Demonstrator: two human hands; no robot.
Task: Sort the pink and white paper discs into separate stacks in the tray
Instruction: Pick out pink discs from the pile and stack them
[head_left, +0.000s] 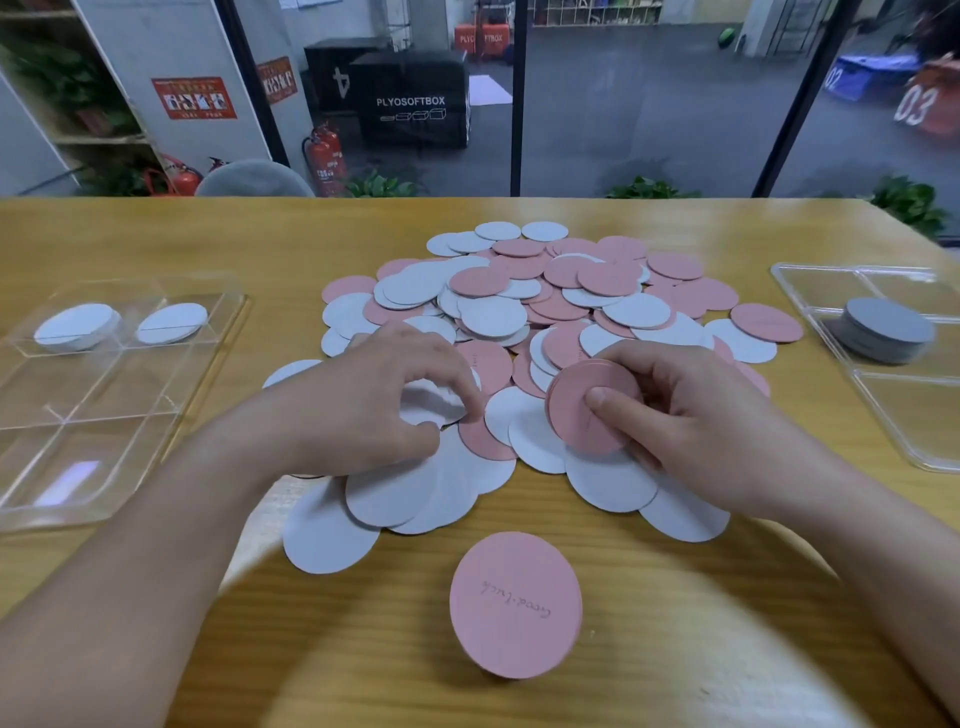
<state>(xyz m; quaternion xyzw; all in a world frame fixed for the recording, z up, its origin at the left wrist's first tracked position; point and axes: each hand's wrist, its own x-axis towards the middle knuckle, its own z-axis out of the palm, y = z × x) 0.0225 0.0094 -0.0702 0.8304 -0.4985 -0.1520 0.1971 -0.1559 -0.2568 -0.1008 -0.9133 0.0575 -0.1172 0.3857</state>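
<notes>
A wooden bench (156, 239) is carrying everything, and a loose pile of pink and white paper discs (545, 312) is spreading across its middle, reaching toward the far edge. A clear divided tray (104, 405) is sitting near the left edge, with two short stacks of white discs (78, 326) lying in its two far compartments. Another clear tray (914, 410) is sitting by the right edge, holding one taller stack of discs (883, 332) that is looking grey in this light. The left hand (374, 400) is reaching into the near side of the pile, its fingers curling round a white disc (428, 402). The right hand (691, 410) is holding a small stack of pink discs (589, 402), thumb pressing on its face and fingers wrapping behind. A single pink disc with handwriting (515, 605) is lying alone near the front edge.
</notes>
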